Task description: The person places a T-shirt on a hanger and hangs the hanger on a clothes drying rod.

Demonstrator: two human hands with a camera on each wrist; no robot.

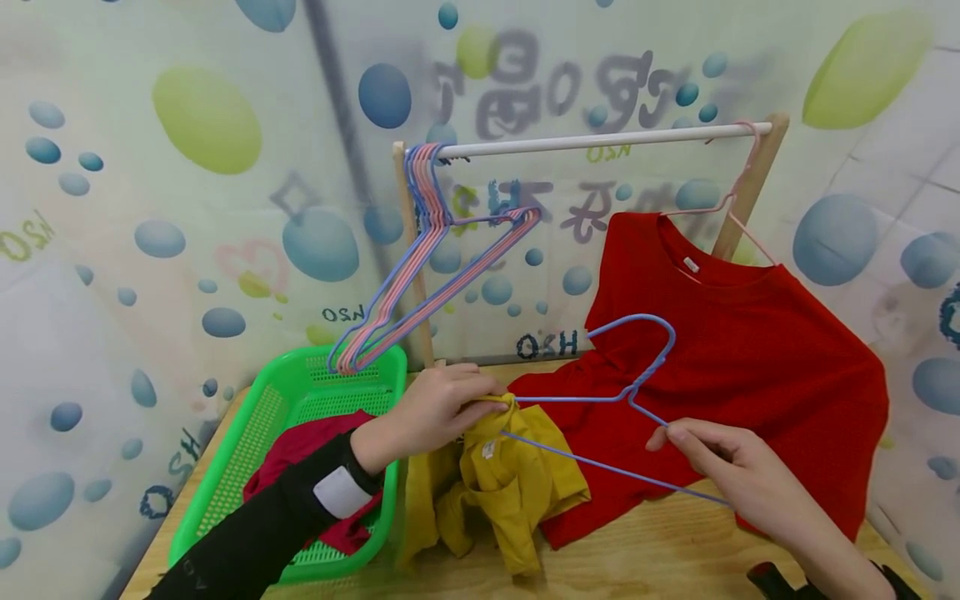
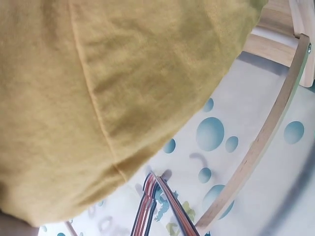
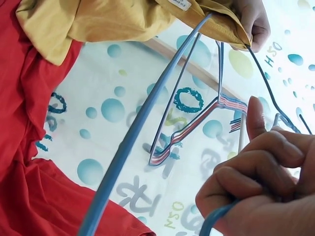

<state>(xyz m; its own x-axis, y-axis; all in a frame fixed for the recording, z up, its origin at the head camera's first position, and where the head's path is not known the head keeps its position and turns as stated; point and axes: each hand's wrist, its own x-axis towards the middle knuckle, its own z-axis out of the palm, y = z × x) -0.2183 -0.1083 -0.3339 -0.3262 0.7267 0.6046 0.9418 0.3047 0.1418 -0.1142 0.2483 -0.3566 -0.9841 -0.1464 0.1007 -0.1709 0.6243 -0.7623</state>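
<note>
In the head view my left hand [image 1: 442, 412] pinches a yellow shirt [image 1: 517, 467] by its neckline, where the white label shows. One end of a blue wire hanger [image 1: 615, 462] is inside that neckline. My right hand [image 1: 727, 462] grips the hanger's other shoulder, its fingers curled round the wire in the right wrist view. The hanger's hook stands up between the two hands. The shirt hangs bunched below my left hand, above the wooden table. Its yellow cloth [image 2: 123, 88] fills much of the left wrist view and hides most of that hand.
A red shirt [image 1: 712, 358] hangs on a pink hanger at the right of the rack's white rod [image 1: 600, 142]. Several blue and pink hangers [image 1: 427, 250] hang at the rod's left end. Left on the table [image 1: 637, 550] stands a green basket [image 1: 202, 500] with dark red cloth [image 1: 307, 442] inside.
</note>
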